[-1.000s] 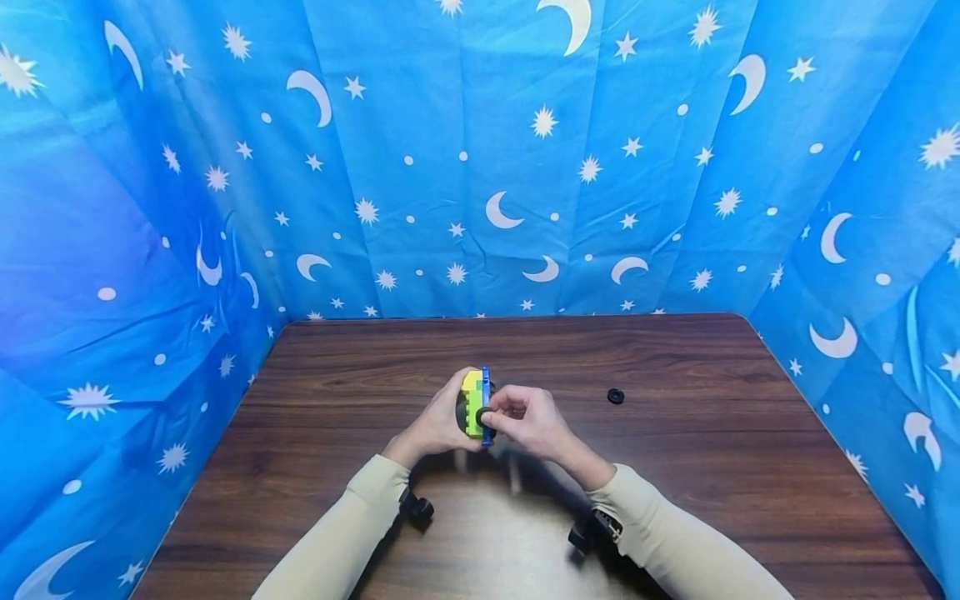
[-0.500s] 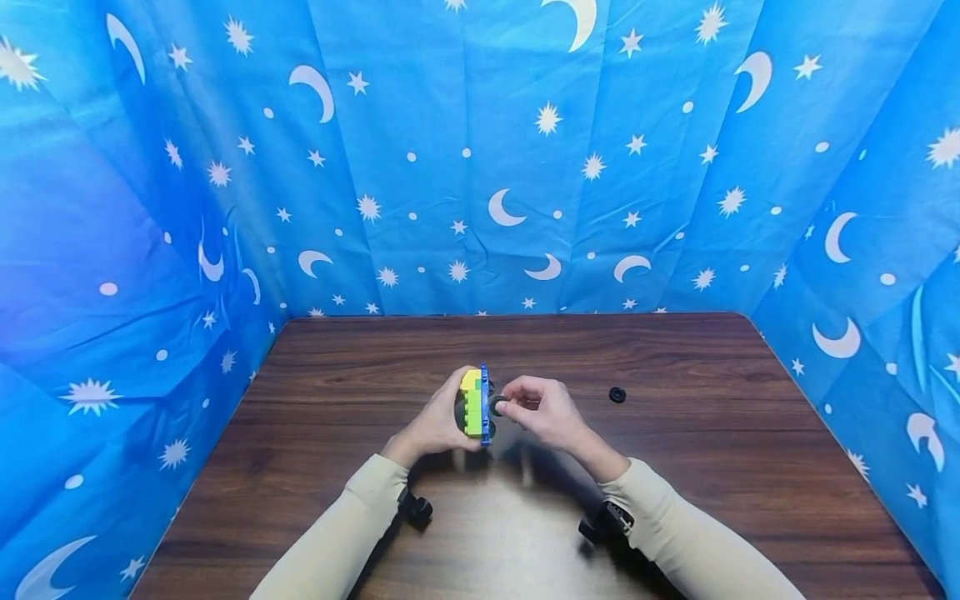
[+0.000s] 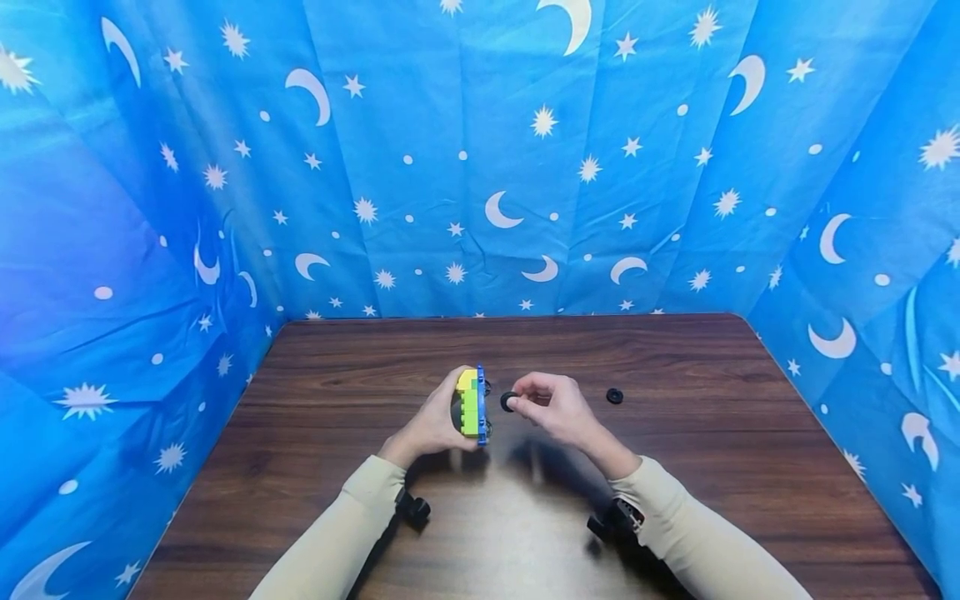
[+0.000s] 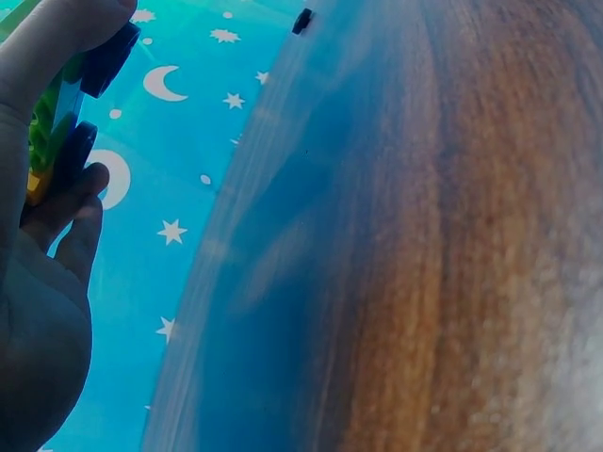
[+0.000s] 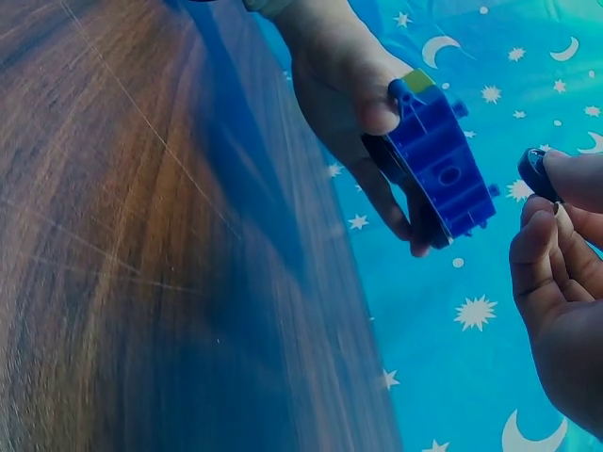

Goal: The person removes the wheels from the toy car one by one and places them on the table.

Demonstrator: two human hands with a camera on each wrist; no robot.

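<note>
My left hand (image 3: pixel 437 415) grips a toy car (image 3: pixel 470 403) built of lime and yellow bricks on a blue base. The car is tipped on its side above the table, its blue underside (image 5: pixel 441 160) facing my right hand. Dark wheels (image 4: pixel 108 61) sit along the far side of the base, partly hidden by the left fingers. Between thumb and fingertips, my right hand (image 3: pixel 558 412) pinches a small black wheel (image 3: pixel 508 402), a short gap from the car. Bare axle ends (image 5: pixel 460 108) stick out on the near side of the base.
Another black wheel (image 3: pixel 615 396) lies flat on the brown wooden table (image 3: pixel 675 467), to the right of my right hand. A blue cloth (image 3: pixel 517 167) with stars and moons encloses the table's back and sides.
The right hand has drawn the wheel away from the car's base, moving to the right, so a gap now shows between them. The left hand keeps the car almost still.
</note>
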